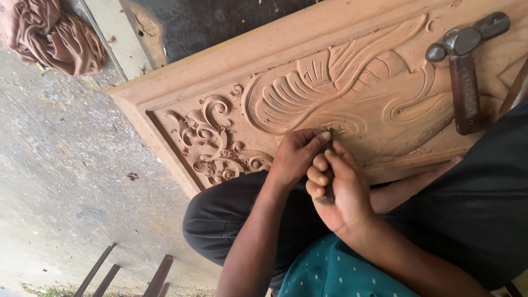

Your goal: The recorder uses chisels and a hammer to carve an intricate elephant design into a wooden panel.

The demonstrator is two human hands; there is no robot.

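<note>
Centrally, both hands worked one chisel [328,184] on the carved wooden panel [308,82].
Right hand [341,192] was clamped around its shaft; left hand [294,157] pinched near the tip, apparently steadying it. Hammer [465,66] lay upper right.

The carved panel [352,93] is bare pale-reddish wood, matt and unvarnished, its cut scrolls and feathers looking slightly rough and dusty, with small chips lying on it. The hammer [465,66] has a dull grey metal head with a soft sheen and a dark brown wooden handle, worn smooth. The chisel [329,184] shows as dark matt metal. The bundled rag [55,36] is crumpled brownish cloth. The ground [71,181] looks like rough, grainy concrete.
</note>
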